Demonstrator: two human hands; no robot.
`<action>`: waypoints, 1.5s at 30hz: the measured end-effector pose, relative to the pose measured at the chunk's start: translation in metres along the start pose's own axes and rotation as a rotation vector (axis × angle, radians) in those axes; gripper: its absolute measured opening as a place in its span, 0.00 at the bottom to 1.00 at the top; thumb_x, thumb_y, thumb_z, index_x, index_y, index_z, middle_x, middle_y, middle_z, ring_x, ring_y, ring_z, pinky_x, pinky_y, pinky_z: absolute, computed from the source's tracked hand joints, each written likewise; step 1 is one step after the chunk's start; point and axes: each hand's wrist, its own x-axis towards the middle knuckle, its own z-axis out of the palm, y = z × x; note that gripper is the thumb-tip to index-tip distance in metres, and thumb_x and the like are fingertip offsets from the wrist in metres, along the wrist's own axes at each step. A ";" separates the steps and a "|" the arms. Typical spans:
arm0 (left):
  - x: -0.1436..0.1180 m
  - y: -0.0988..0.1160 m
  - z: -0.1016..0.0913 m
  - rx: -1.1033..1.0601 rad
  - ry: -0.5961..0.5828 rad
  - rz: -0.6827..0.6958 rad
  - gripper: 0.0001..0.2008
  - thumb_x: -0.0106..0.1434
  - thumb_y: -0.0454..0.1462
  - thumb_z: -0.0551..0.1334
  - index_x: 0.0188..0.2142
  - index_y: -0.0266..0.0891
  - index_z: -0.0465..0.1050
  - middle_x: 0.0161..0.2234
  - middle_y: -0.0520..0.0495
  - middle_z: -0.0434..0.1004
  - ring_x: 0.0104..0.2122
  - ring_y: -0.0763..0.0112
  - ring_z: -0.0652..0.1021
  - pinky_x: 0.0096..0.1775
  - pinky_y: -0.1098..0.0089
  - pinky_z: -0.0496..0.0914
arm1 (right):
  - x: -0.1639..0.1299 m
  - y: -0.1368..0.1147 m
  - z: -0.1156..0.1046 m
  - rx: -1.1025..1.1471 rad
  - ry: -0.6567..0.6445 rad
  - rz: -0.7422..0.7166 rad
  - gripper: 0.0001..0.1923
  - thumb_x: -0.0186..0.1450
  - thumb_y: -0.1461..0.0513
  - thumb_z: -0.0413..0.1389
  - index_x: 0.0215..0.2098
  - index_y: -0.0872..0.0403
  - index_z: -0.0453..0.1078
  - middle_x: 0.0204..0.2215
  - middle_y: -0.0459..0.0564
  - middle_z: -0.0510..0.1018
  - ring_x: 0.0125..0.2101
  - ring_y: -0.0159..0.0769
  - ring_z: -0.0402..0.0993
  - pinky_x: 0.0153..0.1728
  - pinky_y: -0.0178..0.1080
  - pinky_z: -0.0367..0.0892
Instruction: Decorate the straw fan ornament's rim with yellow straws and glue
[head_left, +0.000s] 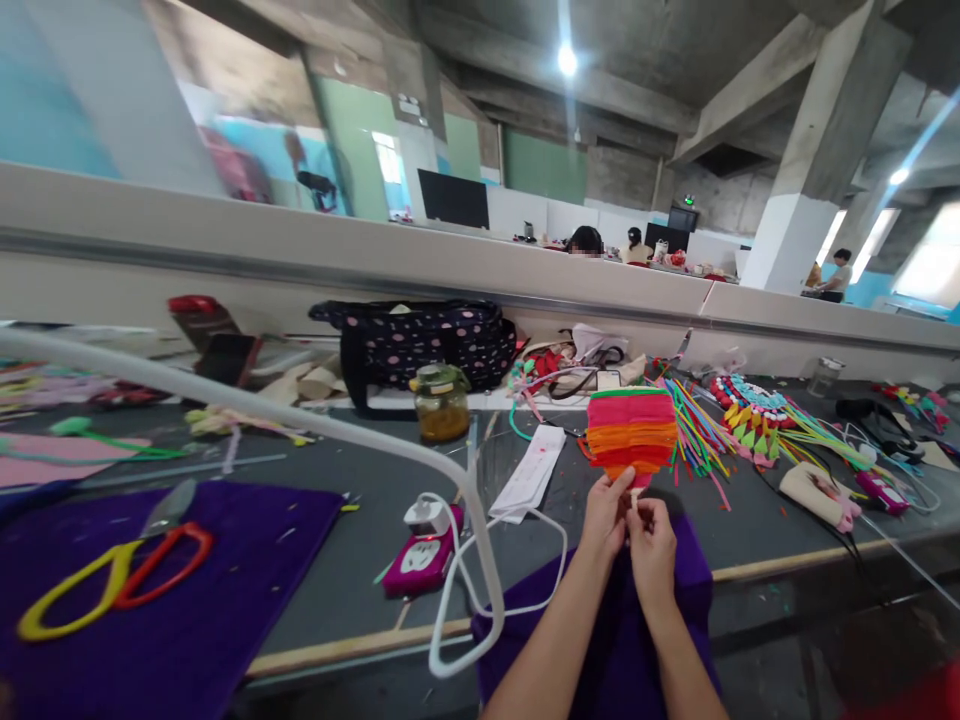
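Striped paper fan (631,435) stands upright at centre-right above purple cloth (679,570), its base pinched by left hand (604,517) and right hand (651,545), fingertips apparently pressed together. Glass jar (441,402) at ten o'clock; scissors (120,570) far towards nine.

scissors (112,575), jar (441,403), spotted bag (420,345) on table (352,520).
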 end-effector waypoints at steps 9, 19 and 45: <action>0.013 0.002 -0.003 0.009 0.022 -0.024 0.18 0.44 0.34 0.74 0.35 0.32 0.76 0.31 0.42 0.83 0.28 0.62 0.82 0.35 0.65 0.76 | 0.069 0.010 -0.021 0.219 0.133 0.092 0.16 0.60 0.50 0.58 0.32 0.56 0.70 0.25 0.44 0.73 0.20 0.28 0.63 0.21 0.31 0.61; 0.025 -0.005 -0.017 -0.005 0.106 -0.065 0.15 0.45 0.34 0.74 0.34 0.32 0.77 0.31 0.43 0.83 0.30 0.61 0.82 0.37 0.65 0.76 | 0.085 0.026 -0.015 0.241 0.031 0.182 0.15 0.58 0.51 0.60 0.28 0.55 0.68 0.20 0.40 0.67 0.16 0.25 0.56 0.16 0.29 0.53; 0.026 -0.007 -0.018 -0.061 0.206 -0.072 0.22 0.46 0.35 0.73 0.42 0.34 0.75 0.35 0.43 0.83 0.38 0.57 0.82 0.45 0.61 0.74 | 0.081 0.038 -0.008 0.270 0.013 0.239 0.15 0.58 0.52 0.61 0.26 0.54 0.66 0.16 0.37 0.62 0.15 0.25 0.55 0.15 0.29 0.53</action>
